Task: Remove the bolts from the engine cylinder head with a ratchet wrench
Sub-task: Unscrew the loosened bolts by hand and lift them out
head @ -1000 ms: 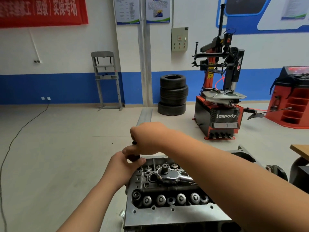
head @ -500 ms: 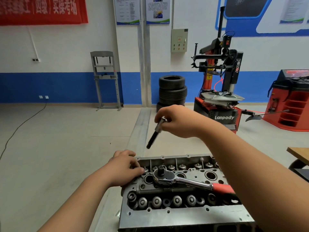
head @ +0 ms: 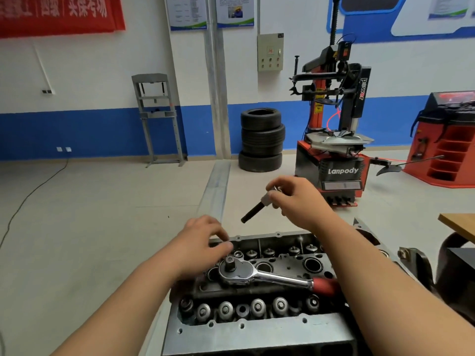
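Head view shows your right hand point(head: 295, 201) raised above the far edge of the cylinder head point(head: 257, 332). Its thumb and fingers pinch the silver top end of a long black bolt point(head: 253, 211), whose shank slants down toward your left hand point(head: 200, 242). Held by its head like that, the bolt looks free of its bore and ready to set aside. Your left hand lies with loosely bent fingers on the cylinder head's far left corner. It grips nothing I can see and is probably there to steady things. Just beside its fingertips, toward you, the ratchet wrench point(head: 267, 275) rests flat on the cylinder head. Its square drive points up and its red grip lies under your right forearm, within reach for the next bolt.
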